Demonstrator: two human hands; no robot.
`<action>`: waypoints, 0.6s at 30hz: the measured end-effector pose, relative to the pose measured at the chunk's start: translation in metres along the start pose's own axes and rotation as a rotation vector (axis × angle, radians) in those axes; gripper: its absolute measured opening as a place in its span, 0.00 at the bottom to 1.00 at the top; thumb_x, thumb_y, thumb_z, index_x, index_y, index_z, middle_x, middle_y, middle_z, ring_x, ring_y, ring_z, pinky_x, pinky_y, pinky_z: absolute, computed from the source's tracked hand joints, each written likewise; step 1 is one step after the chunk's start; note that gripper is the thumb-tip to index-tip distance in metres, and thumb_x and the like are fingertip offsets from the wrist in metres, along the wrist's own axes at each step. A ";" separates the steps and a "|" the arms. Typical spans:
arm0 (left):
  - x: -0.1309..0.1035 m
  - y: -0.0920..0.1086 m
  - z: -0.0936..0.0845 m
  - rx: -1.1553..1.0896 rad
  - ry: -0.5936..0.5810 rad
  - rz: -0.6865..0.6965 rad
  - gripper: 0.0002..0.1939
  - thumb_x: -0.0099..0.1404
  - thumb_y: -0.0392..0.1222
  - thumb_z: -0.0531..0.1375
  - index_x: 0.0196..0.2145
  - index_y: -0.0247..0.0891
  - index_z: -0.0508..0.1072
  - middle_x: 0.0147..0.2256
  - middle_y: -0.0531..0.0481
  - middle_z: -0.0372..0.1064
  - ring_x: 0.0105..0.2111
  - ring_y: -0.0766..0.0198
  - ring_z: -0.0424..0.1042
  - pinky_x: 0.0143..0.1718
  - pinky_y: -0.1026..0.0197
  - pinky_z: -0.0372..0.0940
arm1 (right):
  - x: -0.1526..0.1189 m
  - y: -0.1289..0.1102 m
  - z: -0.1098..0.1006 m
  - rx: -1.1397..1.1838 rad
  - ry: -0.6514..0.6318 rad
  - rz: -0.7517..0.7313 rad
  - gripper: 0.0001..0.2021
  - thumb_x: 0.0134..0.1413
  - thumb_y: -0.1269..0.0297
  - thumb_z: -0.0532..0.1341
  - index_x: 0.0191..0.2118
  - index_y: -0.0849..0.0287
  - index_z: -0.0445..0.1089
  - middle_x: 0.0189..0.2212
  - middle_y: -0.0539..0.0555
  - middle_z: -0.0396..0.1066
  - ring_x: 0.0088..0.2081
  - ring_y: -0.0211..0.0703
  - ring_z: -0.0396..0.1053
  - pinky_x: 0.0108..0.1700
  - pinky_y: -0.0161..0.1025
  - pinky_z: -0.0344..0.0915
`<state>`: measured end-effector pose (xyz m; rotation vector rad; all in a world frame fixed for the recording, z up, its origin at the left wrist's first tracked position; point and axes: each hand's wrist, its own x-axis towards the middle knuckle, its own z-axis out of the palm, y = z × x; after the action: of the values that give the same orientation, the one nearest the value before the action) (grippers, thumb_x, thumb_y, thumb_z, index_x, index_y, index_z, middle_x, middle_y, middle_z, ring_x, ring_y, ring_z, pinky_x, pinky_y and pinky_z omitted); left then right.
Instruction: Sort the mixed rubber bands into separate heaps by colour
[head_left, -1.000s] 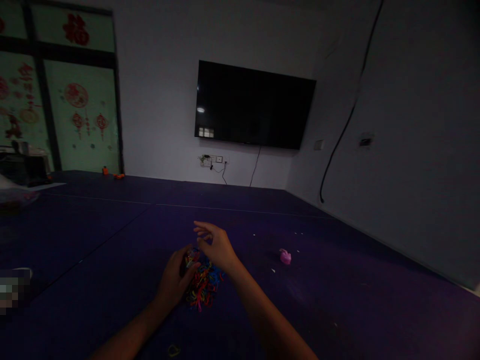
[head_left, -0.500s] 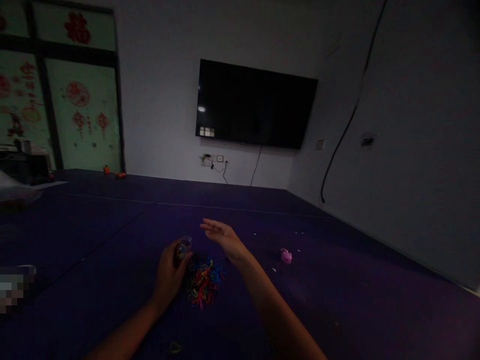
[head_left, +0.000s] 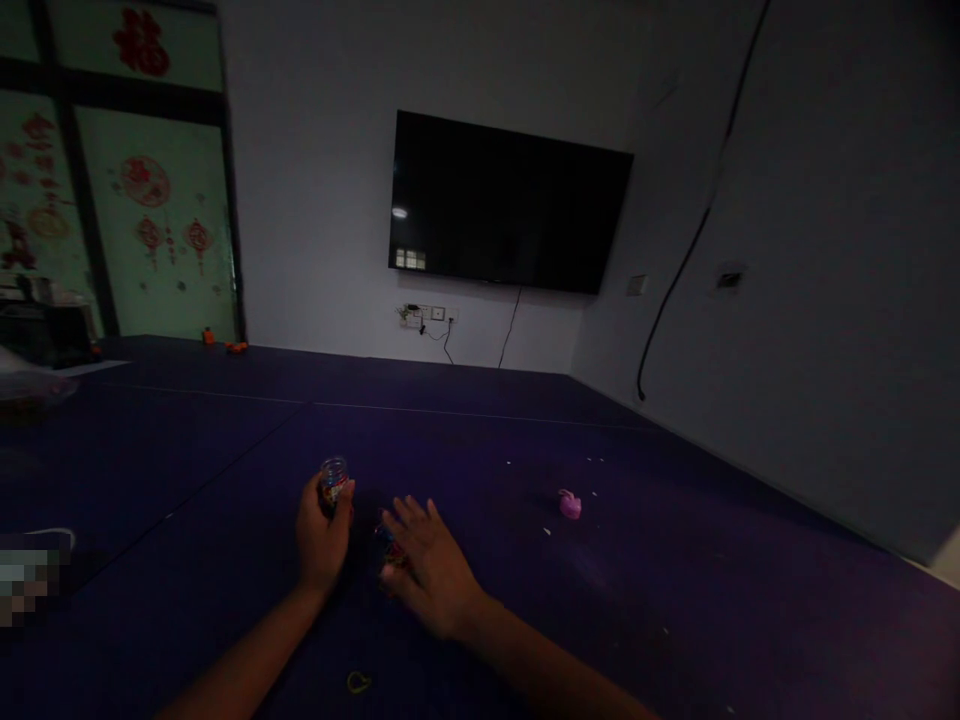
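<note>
Covering most of the view, a dark purple floor mat [head_left: 675, 560] is seen running back to a white wall, where a black television [head_left: 510, 203] is mounted above a socket strip [head_left: 424, 316]. A window with red paper cut-outs [head_left: 146, 180] is noted at far left.

Right hand [head_left: 431, 565]: laid flat, palm down, fingers spread, pressed over a heap of coloured rubber bands [head_left: 388, 548]; only a sliver of the heap is exposed at the hand's left edge. Nothing is gripped by it.

Left hand [head_left: 321, 535]: closed around a small clear jar [head_left: 333, 477], held upright just left of the heap; some coloured contents are made out inside, though detail is lost in the dim light.

A pink object [head_left: 570, 503] is noted well to the right on the mat, its kind not discernible. One stray yellow band [head_left: 358, 683] lies near the forearms.

Step judged in hand: bands being gathered under the right palm, jar held ready. The next move is judged to call for a pinch of a few bands and a lift to the jar's narrow mouth.
</note>
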<state>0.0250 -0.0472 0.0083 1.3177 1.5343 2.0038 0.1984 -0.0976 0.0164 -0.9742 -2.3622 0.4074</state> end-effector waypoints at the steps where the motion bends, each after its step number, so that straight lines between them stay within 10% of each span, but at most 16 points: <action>1: 0.000 0.000 0.000 0.017 -0.010 0.018 0.26 0.55 0.59 0.58 0.44 0.36 0.67 0.32 0.47 0.69 0.29 0.58 0.70 0.32 0.56 0.67 | -0.007 -0.012 0.003 -0.044 -0.043 -0.077 0.35 0.56 0.43 0.51 0.64 0.55 0.47 0.64 0.58 0.44 0.65 0.52 0.38 0.63 0.56 0.31; 5: -0.001 -0.001 -0.001 0.074 0.017 0.087 0.26 0.57 0.59 0.56 0.44 0.36 0.67 0.34 0.45 0.70 0.33 0.55 0.71 0.37 0.53 0.66 | -0.024 -0.033 0.026 -0.099 -0.191 -0.144 0.38 0.53 0.44 0.55 0.65 0.53 0.44 0.64 0.58 0.43 0.65 0.52 0.38 0.64 0.55 0.33; 11: -0.001 0.002 -0.001 0.086 0.018 0.085 0.26 0.57 0.60 0.55 0.44 0.36 0.67 0.37 0.43 0.70 0.36 0.53 0.71 0.40 0.52 0.66 | 0.005 -0.007 0.021 -0.279 0.023 0.130 0.30 0.59 0.52 0.50 0.63 0.60 0.50 0.64 0.63 0.43 0.65 0.57 0.36 0.62 0.60 0.31; 18: -0.002 0.004 0.001 0.078 -0.014 0.083 0.26 0.57 0.61 0.55 0.43 0.35 0.68 0.34 0.44 0.70 0.33 0.54 0.71 0.38 0.51 0.66 | 0.007 0.006 0.026 -0.243 0.088 0.355 0.45 0.39 0.37 0.60 0.63 0.45 0.48 0.66 0.62 0.37 0.63 0.75 0.34 0.54 0.75 0.29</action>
<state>0.0281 -0.0491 0.0109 1.4445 1.5911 1.9978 0.1821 -0.0906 -0.0050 -1.5024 -2.1940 0.2034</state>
